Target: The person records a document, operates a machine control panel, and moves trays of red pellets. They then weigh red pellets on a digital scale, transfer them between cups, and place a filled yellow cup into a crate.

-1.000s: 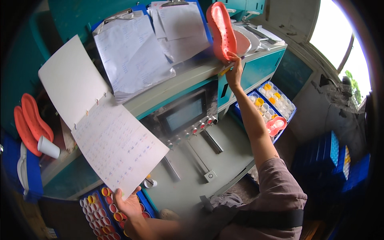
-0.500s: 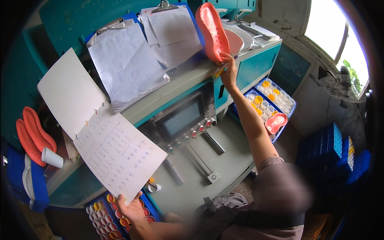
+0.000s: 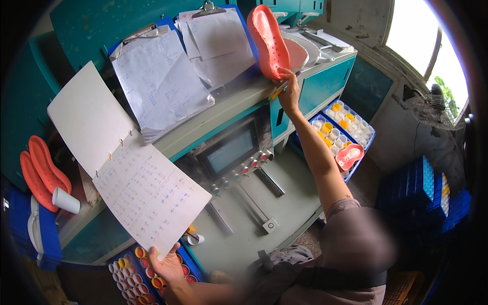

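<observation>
My left hand (image 3: pixel 166 265) pinches the lower corner of an open ring-bound notebook (image 3: pixel 150 195), thumb on top. Its lower page bears rows of handwriting; the upper page (image 3: pixel 91 114) is blank. On the far right, my raised right hand (image 3: pixel 290 94) grips the heel end of a coral shoe sole (image 3: pixel 268 43) dotted with small holes. A slim yellow pen-like stick (image 3: pixel 276 93) juts out below those fingers; its kind is unclear. The sole stands nearly upright in front of white curved pieces (image 3: pixel 297 51) on the machine's top.
Two clipboards with papers (image 3: pixel 160 76) lean against the teal machine. Below are a control panel with screen (image 3: pixel 231 151) and a grey worktop (image 3: pixel 234 249). Cup trays (image 3: pixel 351 119) stand right, others (image 3: pixel 129 279) lower left. Coral soles (image 3: pixel 46 168) and a white cup (image 3: pixel 66 200) are left.
The sole in my right hand has shifted very slightly left and down. My left hand and the notebook are practically still.
</observation>
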Motion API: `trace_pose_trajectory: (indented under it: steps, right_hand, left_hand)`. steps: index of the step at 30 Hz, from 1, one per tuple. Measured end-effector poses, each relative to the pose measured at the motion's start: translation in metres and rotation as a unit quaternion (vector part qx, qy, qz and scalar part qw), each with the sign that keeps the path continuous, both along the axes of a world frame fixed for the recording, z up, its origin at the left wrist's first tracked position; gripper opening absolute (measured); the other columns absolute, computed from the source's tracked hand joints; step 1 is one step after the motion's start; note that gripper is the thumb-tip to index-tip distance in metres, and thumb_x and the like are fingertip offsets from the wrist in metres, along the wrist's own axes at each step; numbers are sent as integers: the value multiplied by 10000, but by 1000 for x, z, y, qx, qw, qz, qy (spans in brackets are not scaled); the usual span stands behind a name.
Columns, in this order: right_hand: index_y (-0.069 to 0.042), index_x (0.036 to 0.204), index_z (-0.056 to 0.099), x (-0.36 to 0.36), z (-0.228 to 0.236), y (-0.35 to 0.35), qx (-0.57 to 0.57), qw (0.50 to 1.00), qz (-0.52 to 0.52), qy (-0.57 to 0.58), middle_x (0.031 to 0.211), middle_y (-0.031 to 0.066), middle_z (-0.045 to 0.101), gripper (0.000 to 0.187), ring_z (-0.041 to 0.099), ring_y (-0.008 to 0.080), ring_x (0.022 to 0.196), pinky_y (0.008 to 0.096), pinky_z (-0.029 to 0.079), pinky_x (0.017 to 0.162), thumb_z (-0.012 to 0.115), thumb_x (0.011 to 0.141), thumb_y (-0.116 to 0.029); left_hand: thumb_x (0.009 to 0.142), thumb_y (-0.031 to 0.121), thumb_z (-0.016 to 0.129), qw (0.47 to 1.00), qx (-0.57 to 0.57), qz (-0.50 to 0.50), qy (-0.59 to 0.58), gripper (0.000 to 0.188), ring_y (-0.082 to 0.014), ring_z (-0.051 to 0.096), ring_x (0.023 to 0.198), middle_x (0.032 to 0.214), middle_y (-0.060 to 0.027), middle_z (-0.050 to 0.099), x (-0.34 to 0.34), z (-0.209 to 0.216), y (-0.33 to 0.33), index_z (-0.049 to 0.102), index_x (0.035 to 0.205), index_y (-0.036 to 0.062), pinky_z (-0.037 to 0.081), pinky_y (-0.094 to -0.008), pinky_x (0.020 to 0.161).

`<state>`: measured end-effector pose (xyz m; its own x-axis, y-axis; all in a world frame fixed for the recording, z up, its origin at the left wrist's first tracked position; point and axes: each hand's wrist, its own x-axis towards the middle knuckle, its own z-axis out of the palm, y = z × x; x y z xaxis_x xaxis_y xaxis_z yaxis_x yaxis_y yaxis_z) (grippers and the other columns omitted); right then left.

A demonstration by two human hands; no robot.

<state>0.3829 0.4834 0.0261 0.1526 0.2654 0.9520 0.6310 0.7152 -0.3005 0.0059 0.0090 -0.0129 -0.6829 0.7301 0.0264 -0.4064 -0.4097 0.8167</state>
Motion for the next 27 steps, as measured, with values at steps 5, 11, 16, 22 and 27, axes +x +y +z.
trace_pose_trajectory:
  steps: [5,11,16,22,27]
  right_hand:
    - [-29,1007,536,1,1,-2,-12,1000,1,-4,1196,157,694,332,692,339,1047,386,554,862,811,820,-21]
    - [-29,1020,533,2,1,-2,5,1000,-1,-12,1207,148,693,337,693,325,1029,383,555,854,802,820,-3]
    - [-21,1044,537,2,-2,2,0,1000,-9,-13,1208,140,691,342,690,281,966,360,553,825,798,825,5]
    - [-22,1062,541,2,-4,6,16,1000,0,-16,1211,149,682,344,676,309,995,378,544,834,797,832,-10]
    - [-22,1035,542,1,-3,5,14,1000,-3,-15,1218,158,685,319,695,300,1006,359,557,832,796,842,-12]
  left_hand:
    - [1003,284,455,1000,3,-6,-4,484,-255,680,972,1242,-177,640,2,2,0,511,1349,-50,611,-342,713]
    - [1002,289,455,1000,1,-5,-4,492,-258,679,964,1238,-177,637,1,1,1,504,1355,-51,617,-342,720]
    - [1001,290,451,1000,-9,-12,10,500,-259,679,961,1243,-179,633,0,0,-1,492,1369,-47,623,-337,731]
    - [1001,280,453,1000,-12,-13,5,495,-261,684,968,1241,-179,635,0,2,-2,485,1377,-39,630,-343,726]
    - [1000,277,458,1000,-2,-19,0,493,-263,690,962,1245,-179,635,-2,-1,-2,485,1382,-34,636,-349,724]
